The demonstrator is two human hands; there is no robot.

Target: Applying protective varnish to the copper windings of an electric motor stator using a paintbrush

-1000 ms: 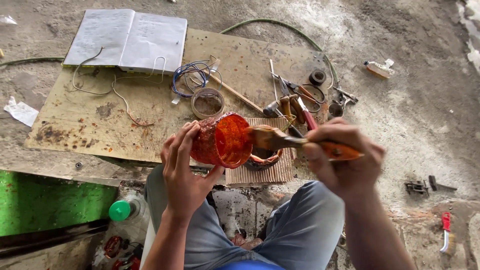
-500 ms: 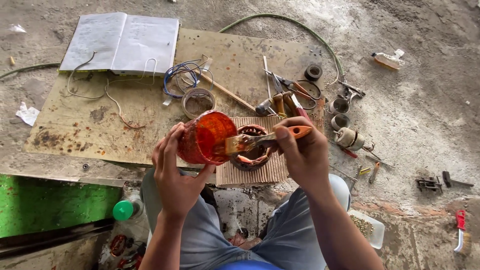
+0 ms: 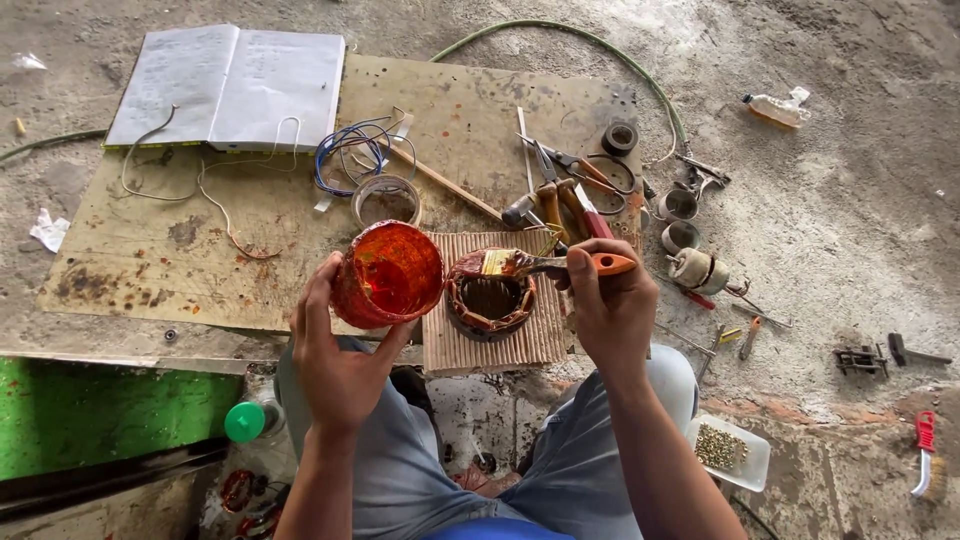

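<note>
Left hand (image 3: 335, 365) tilts red cup (image 3: 388, 273); right hand (image 3: 610, 305) brushes coil (image 3: 490, 297).

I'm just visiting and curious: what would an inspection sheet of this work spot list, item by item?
Surface: stained flat board on a dusty concrete floor, with a ribbed cardboard mat.
Job's things: red-stained container, tilted; orange-handled brush, bristles over a round wound coil on the mat.
Clutter: open notebook, tape roll, pliers, hammer, small spools.
Hands: left hand holds the container; right hand holds the brush.
Cables: blue wire bundle; green hose.
Surroundings: green panel, green-capped bottle, tray of small metal pieces.
</note>
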